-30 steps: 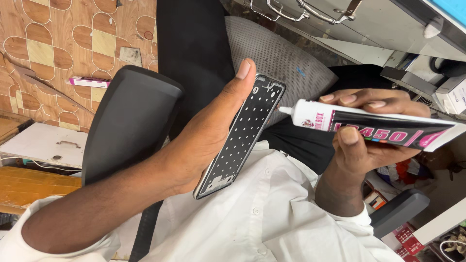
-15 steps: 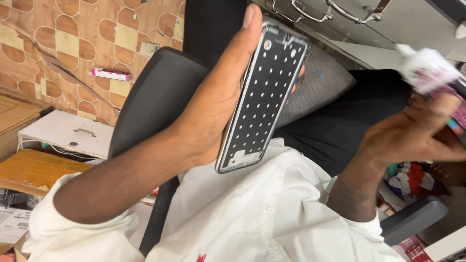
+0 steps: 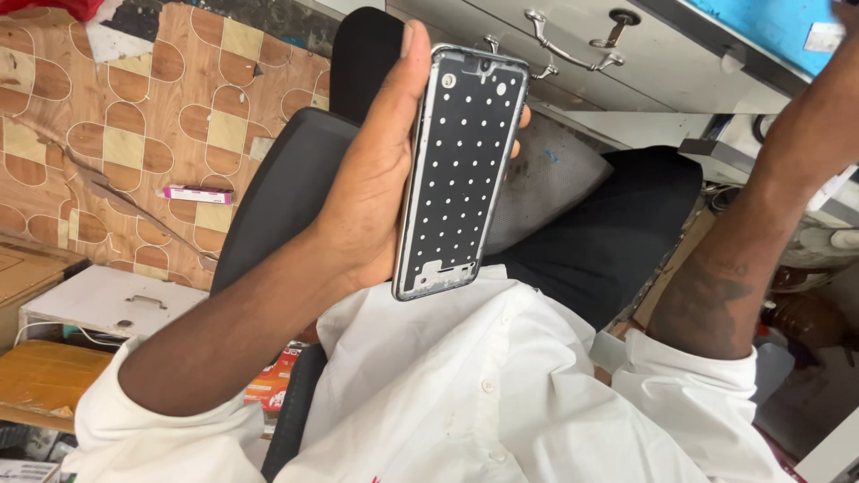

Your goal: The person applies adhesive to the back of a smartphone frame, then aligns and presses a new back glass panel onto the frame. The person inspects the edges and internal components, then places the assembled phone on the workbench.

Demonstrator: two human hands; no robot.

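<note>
My left hand holds a phone middle frame upright above my lap, thumb along its left edge and fingertips just showing past its right edge. The frame is a dark plate dotted with small white spots inside a silvery rim. My right forearm reaches up toward the top right corner. Only the wrist and the base of my right hand show at the picture's edge, and its fingers and anything in them are out of sight. I wear a white shirt and dark trousers.
A black chair stands on the patterned floor to the left, with a small pink tube lying on the floor beyond it. A white box and cardboard sit at lower left. Grey drawers with metal handles run along the top.
My left hand has raised the phone frame and turned it more upright. My right hand, which held a glue tube at the frame's edge, has swung away to the upper right and out of sight.
</note>
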